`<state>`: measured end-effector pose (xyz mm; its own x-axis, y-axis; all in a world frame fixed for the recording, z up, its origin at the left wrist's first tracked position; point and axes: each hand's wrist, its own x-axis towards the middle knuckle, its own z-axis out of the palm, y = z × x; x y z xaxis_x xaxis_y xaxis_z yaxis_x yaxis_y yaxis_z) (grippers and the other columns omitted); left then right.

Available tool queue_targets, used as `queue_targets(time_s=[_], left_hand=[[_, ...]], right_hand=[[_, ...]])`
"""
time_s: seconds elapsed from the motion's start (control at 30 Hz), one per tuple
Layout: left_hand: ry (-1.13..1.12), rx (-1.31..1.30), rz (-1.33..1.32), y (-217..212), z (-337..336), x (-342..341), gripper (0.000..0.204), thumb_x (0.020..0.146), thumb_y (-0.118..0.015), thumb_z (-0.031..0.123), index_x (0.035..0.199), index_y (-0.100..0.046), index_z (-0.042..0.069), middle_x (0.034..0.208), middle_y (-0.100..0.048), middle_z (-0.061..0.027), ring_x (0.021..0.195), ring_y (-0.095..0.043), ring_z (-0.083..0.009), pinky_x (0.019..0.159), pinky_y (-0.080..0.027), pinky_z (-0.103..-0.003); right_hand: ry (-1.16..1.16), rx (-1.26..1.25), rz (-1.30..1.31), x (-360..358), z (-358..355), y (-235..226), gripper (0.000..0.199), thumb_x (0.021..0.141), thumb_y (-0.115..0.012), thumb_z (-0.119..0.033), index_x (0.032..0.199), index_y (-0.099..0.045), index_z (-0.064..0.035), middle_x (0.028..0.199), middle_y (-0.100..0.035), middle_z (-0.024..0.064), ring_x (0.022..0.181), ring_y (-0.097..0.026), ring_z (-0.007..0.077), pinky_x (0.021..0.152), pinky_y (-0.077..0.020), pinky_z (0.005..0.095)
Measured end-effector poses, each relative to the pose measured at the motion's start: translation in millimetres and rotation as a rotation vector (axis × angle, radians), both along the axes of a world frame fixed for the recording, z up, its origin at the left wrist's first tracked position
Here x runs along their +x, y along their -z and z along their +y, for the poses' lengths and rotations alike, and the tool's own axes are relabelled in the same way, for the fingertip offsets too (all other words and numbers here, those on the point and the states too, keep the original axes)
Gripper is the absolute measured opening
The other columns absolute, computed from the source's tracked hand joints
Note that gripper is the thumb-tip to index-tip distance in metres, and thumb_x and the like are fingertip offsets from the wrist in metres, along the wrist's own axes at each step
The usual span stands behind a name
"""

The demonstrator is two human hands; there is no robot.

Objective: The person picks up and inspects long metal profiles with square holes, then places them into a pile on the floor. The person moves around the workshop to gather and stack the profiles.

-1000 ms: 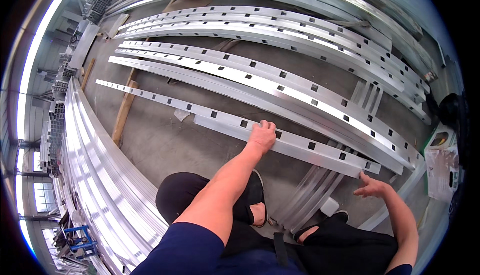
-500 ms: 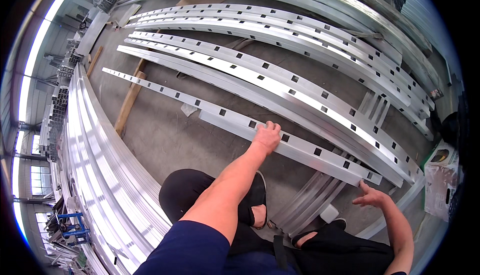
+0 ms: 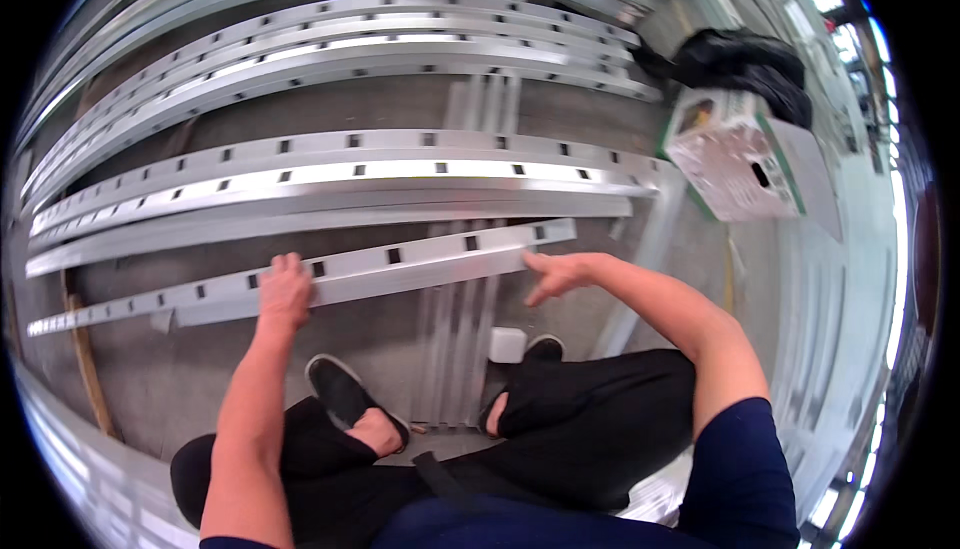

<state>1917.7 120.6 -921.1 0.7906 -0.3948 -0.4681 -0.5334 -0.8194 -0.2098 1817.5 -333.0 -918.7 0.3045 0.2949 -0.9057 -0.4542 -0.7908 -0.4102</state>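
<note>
The long, silver, square-holed metal rail (image 3: pixel 385 273) is clasped by the left hand (image 3: pixel 285 294), its long axis stretched leftward and rightward of that grip — its right end lightly touched by the nearer, loosely spread right hand (image 3: pixel 562 273).

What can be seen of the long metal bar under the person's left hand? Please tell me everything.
The bar is long, narrow and silvery, and looks like bare metal. Dark square holes run in a row along it, with a plain surface on its near side. It lies crosswise before the person's feet, its right end farther away, and passes over a wooden strip near its left end. The left hand lies over it; the right hand seems to touch its near edge, near the right end.
</note>
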Motion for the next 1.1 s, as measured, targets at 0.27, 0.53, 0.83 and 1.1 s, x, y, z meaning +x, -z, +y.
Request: queue_targets(time_s=[0.27, 0.53, 0.83, 1.1], left_hand=[[0.035, 0.036, 0.060, 13.0, 2.0, -6.0, 0.038, 0.060, -0.082, 0.015, 0.096, -0.071, 0.011, 0.125, -0.049, -0.0116, 0.120, -0.047, -0.0303, 0.088, -0.050, -0.044], [0.033, 0.013, 0.072, 16.7, 5.3, -3.7, 0.036, 0.061, -0.080, 0.011, 0.096, -0.070, 0.010, 0.126, -0.047, -0.0124, 0.120, -0.047, -0.0309, 0.089, -0.050, -0.045], [0.047, 0.024, 0.061, 16.2, 5.1, -3.2, 0.036, 0.061, -0.080, 0.012, 0.095, -0.070, 0.010, 0.123, -0.048, -0.0118, 0.118, -0.048, -0.0300, 0.087, -0.050, -0.044], [0.060, 0.020, 0.052, 15.2, 3.8, -4.1, 0.035, 0.062, -0.079, 0.014, 0.096, -0.070, 0.010, 0.120, -0.048, -0.0110, 0.115, -0.048, -0.0291, 0.086, -0.050, -0.043]], right_hand=[[0.014, 0.016, 0.049, -4.5, -2.3, -4.9, 0.122, 0.075, -0.074, -0.045, 0.152, 0.008, 0.0012, 0.145, -0.032, 0.0233, 0.108, -0.056, 0.0340, 0.094, -0.0476, 0.0408], [0.054, 0.020, 0.105, 2.7, -0.2, -12.6, 0.121, 0.075, -0.078, -0.036, 0.151, 0.009, 0.0013, 0.156, -0.014, 0.0246, 0.131, -0.045, 0.0322, 0.100, -0.0491, 0.0440], [0.133, 0.004, 0.122, 7.1, 4.9, -24.7, 0.122, 0.075, -0.078, -0.029, 0.151, 0.013, -0.0019, 0.154, -0.020, 0.0279, 0.133, -0.043, 0.0327, 0.104, -0.0458, 0.0472], [0.145, 0.028, 0.182, 4.5, 0.6, -14.0, 0.123, 0.076, -0.078, -0.030, 0.151, 0.016, -0.0047, 0.151, -0.028, 0.0280, 0.131, -0.045, 0.0341, 0.107, -0.0427, 0.0484]])
